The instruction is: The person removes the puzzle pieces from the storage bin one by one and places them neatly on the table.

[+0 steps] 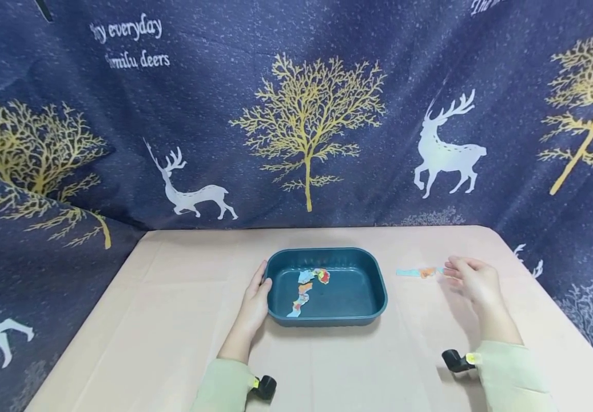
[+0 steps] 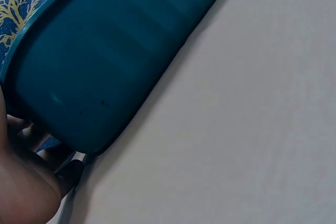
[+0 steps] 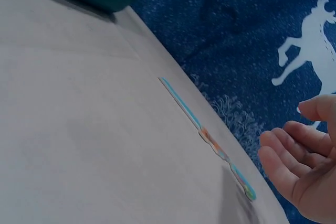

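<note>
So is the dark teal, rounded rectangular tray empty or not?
Not empty: the head view shows flat, irregular, multicoloured cutouts lying inside the tray, though much of its floor shows bare.

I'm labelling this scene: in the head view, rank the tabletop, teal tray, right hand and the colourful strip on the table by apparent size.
Largest to smallest:
1. tabletop
2. teal tray
3. right hand
4. colourful strip

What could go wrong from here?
1. The colorful strip lies flat and looks thin; the right hand, hovering beside it, might push it along the table instead of lifting it.
2. The left hand holds the teal tray at one end; a tug could shift the paper-like cutouts inside, which look loose.
</note>
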